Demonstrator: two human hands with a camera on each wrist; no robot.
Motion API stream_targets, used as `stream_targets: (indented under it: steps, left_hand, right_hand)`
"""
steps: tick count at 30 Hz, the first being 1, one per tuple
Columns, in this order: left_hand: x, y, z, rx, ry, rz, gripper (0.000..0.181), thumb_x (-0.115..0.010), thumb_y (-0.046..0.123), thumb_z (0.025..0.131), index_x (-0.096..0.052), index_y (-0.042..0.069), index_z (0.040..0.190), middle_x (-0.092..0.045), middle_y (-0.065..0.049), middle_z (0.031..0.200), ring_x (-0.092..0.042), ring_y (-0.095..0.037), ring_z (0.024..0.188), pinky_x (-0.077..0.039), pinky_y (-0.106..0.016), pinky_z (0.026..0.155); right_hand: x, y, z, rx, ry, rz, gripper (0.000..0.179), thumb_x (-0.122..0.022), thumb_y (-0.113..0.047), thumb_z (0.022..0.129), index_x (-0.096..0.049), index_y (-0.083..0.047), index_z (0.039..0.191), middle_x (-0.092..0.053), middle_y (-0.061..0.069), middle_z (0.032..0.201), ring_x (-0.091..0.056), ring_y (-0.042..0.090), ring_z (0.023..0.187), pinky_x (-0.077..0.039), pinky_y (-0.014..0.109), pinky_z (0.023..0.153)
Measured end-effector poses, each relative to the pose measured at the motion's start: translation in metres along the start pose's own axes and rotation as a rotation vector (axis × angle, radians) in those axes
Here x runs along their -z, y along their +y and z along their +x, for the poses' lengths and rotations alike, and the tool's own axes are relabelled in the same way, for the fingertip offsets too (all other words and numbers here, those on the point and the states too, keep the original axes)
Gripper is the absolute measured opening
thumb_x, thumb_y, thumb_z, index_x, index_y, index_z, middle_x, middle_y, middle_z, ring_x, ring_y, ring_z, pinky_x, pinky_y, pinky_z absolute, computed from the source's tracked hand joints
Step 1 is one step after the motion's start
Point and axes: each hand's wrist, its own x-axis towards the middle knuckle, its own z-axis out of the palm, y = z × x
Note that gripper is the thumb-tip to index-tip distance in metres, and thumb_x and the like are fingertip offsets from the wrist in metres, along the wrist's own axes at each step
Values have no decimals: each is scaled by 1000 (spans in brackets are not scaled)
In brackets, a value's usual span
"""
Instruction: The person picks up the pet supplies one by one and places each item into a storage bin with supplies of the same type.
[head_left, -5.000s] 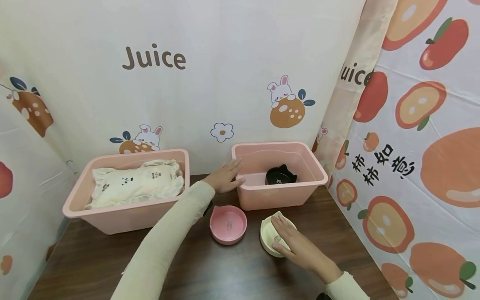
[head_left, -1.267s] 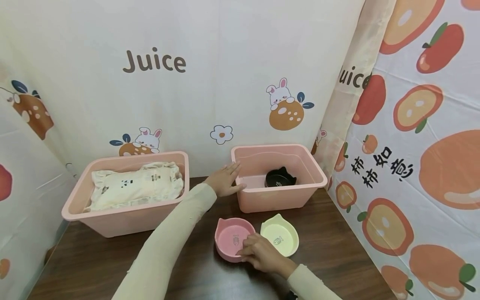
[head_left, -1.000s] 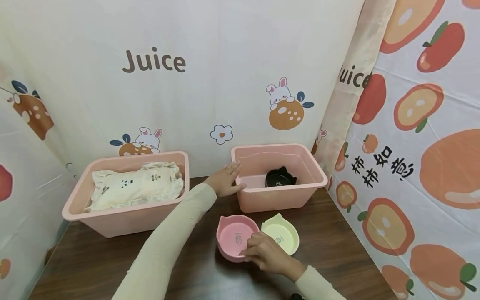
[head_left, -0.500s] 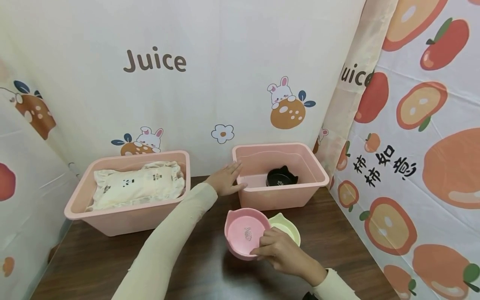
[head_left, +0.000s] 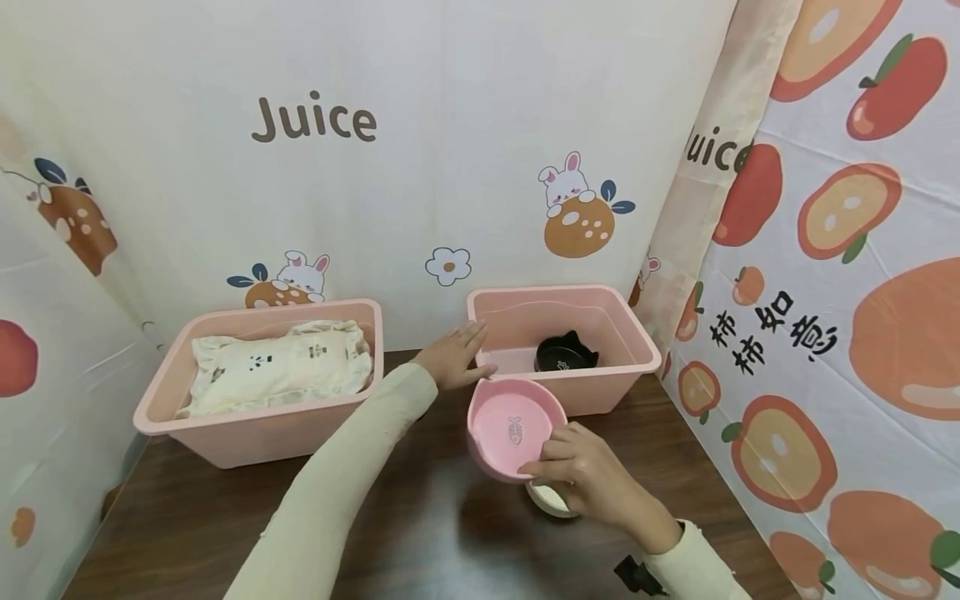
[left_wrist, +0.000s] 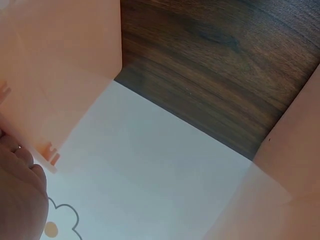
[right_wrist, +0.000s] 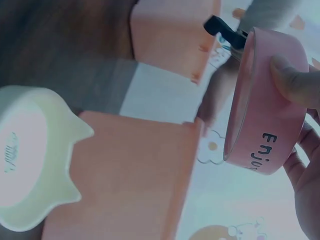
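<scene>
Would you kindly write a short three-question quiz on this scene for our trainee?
1. What does the right hand hold?
2. True or false: the pillow lies in the left bin.
3. Which bowl is in the right bin? A) pink B) black C) yellow

Key: 1. The pink bowl. 2. True. 3. B, the black bowl.

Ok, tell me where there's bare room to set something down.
Bare table lies between the left bin and the left sleeve, and between that sleeve and the right hand. The right bin is bare left of the black bowl. Crowded: the left bin, mostly filled by a cushion, and around the cream bowl, partly hidden by the pink bowl.
</scene>
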Motion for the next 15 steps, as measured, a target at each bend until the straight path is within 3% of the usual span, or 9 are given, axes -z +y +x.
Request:
stream_targets:
  steps: [5, 10, 15]
  left_hand:
    - [4, -2, 1, -30, -8, 32, 80, -35, 54, 98, -13, 0, 153, -13, -16, 159, -11, -31, 147, -16, -42, 118]
    - [5, -1, -1, -21, -27, 41, 82, -37, 54, 97, -10, 1, 153, -10, -15, 160, -11, -31, 147, -15, -41, 119]
    - [4, 1, -2, -19, -14, 23, 82, -37, 55, 95, -10, 3, 153, -10, -13, 160, -13, -30, 147, -15, -40, 118]
  right_hand:
    - [5, 10, 10, 48, 83, -38, 22, -79, -15, 69, -77, -21, 90, -48, -10, 66, -43, 8, 65, -35, 22, 64]
    - [7, 18, 16, 36, 121, -41, 11, -69, -25, 86, -78, -19, 91, -50, -10, 67, -44, 7, 65, -33, 22, 64]
    - [9, 28, 19, -19, 108, -39, 14, -75, -20, 78, -78, -17, 92, -55, -8, 69, -46, 10, 66, -36, 24, 66]
